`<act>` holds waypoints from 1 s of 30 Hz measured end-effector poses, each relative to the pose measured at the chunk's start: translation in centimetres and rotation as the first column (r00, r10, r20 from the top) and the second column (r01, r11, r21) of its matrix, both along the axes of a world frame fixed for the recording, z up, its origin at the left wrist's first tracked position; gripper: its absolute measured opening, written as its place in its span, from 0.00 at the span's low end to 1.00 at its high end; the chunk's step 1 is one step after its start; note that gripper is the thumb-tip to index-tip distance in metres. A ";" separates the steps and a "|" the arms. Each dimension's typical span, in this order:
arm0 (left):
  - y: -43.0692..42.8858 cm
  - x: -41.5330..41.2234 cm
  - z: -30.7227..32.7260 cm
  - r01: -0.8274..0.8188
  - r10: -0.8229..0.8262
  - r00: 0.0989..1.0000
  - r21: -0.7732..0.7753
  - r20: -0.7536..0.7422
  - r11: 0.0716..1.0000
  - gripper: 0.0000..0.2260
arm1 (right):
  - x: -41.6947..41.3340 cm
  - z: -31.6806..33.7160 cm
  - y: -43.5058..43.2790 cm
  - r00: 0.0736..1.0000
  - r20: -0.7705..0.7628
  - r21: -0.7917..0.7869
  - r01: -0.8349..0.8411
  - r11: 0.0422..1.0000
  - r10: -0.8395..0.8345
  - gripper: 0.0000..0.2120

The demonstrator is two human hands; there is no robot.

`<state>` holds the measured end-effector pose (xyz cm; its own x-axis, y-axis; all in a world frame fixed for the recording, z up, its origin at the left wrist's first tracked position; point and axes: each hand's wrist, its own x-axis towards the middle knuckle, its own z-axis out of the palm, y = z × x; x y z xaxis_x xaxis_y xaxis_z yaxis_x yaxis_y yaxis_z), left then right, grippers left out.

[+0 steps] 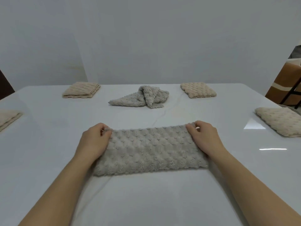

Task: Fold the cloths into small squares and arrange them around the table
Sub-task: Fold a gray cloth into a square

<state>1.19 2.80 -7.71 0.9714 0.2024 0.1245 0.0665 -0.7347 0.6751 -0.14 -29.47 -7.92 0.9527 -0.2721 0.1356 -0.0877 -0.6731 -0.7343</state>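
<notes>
A grey bubble-textured cloth (150,150), folded into a long strip, lies flat on the white table (146,201) in front of me. My left hand (94,141) pinches its far left corner. My right hand (206,137) pinches its far right corner. A second grey cloth (141,97) lies crumpled in a heap at the middle of the table's far side. Folded beige cloths sit around the table: one at the far left (81,89), one at the far right (197,90), one at the right edge (280,121), and one half cut off at the left edge (9,119).
A pale wall rises behind the table. A brown chair (285,85) with a black frame stands past the table's far right corner. A dark object shows at the left edge of view, behind the table.
</notes>
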 end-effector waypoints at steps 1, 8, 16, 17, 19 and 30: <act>-0.4 0.0 -0.4 -0.013 0.010 0.999 0.096 0.036 0.995 0.05 | 0.1 -0.3 0.1 1.000 0.007 -0.111 0.020 0.994 -0.020 0.17; -1.6 0.5 -1.1 -0.133 0.048 0.960 0.296 0.276 0.946 0.10 | 0.8 -0.8 0.4 0.988 0.094 -0.409 0.152 0.900 -0.124 0.16; -7.1 -2.3 0.0 0.300 -0.386 0.917 0.459 0.104 0.836 0.27 | -1.8 0.0 6.5 0.907 -0.105 -0.512 -0.400 0.760 0.407 0.26; -7.7 -2.4 -0.6 0.366 -0.412 0.911 0.490 -0.017 0.791 0.27 | -1.9 -0.5 6.8 0.889 -0.197 -0.531 -0.452 0.717 0.414 0.27; -8.0 -2.3 -1.7 0.439 -0.419 0.893 0.516 -0.164 0.735 0.25 | -1.7 -1.2 6.9 0.873 -0.297 -0.558 -0.487 0.672 0.386 0.28; -5.7 -1.8 -2.5 0.345 -0.278 0.938 0.571 -0.204 0.745 0.27 | -1.4 -1.8 5.1 0.911 -0.323 -0.564 -0.404 0.720 0.258 0.29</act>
